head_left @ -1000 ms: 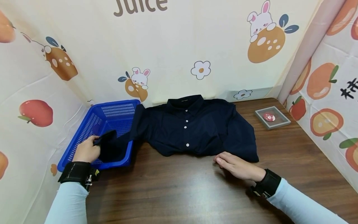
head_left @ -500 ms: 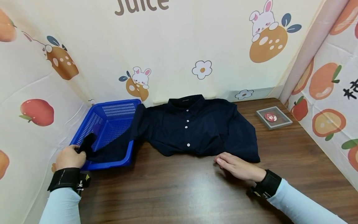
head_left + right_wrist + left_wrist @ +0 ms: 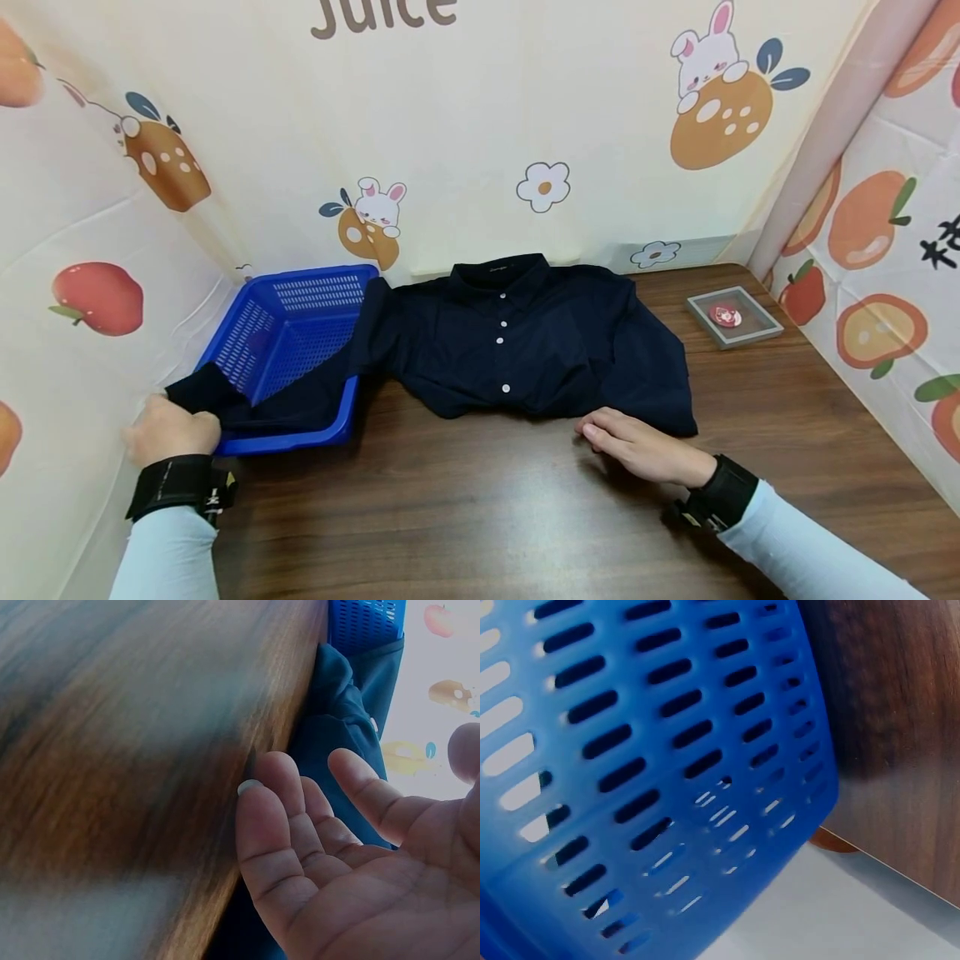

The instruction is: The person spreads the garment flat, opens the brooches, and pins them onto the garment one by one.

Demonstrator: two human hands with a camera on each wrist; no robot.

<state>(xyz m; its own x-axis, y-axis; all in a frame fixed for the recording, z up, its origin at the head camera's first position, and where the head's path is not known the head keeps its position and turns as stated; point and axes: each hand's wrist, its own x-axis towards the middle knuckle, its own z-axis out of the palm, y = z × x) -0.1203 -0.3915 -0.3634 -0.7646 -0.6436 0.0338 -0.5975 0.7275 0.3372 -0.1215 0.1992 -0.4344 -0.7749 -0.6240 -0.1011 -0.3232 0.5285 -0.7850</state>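
Observation:
A dark navy button-up shirt (image 3: 555, 342) lies spread on the table, collar toward the wall. Its sleeve (image 3: 300, 404) on the left drapes over the rim of the blue plastic basket (image 3: 341, 433) and runs across the basket's near side. At the basket's near left corner my left hand (image 3: 172, 429) grips the end of that sleeve, its fingertips hidden from the head camera. The left wrist view shows the slotted basket wall (image 3: 652, 750) close up. Beside the shirt's lower right edge, my right hand (image 3: 637, 442) rests with fingers loosely bent, holding nothing.
A small grey-framed box (image 3: 733, 315) with a red and white round item inside sits at the right rear of the wooden table (image 3: 465, 508). Fruit-printed cloth walls (image 3: 465, 125) close in the back and both sides.
My left hand has moved left and toward me from over the basket to its near left corner, stretching the sleeve along. The right hand has stayed in place.

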